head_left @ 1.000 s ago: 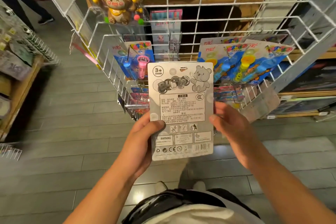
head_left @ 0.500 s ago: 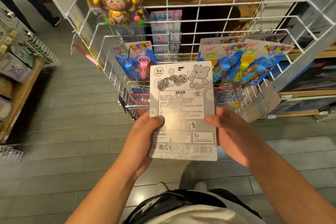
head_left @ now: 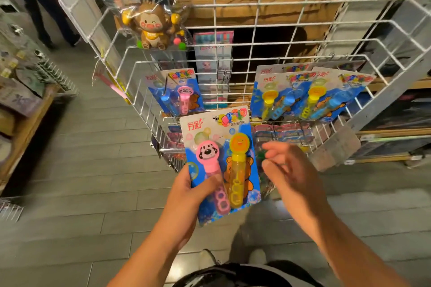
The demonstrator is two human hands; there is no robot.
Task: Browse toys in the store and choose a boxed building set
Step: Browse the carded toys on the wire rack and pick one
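left hand (head_left: 186, 190) gripping bubble wand card (head_left: 221, 163) lower left edge, right hand (head_left: 291, 170) just beside

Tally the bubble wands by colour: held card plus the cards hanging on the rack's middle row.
Held card, in the left hand; middle row of the wire rack:
Pink wands: 2
Yellow wands: 3
Blue wands: 3
Total: 8
Lower-row cards are too hidden to count.
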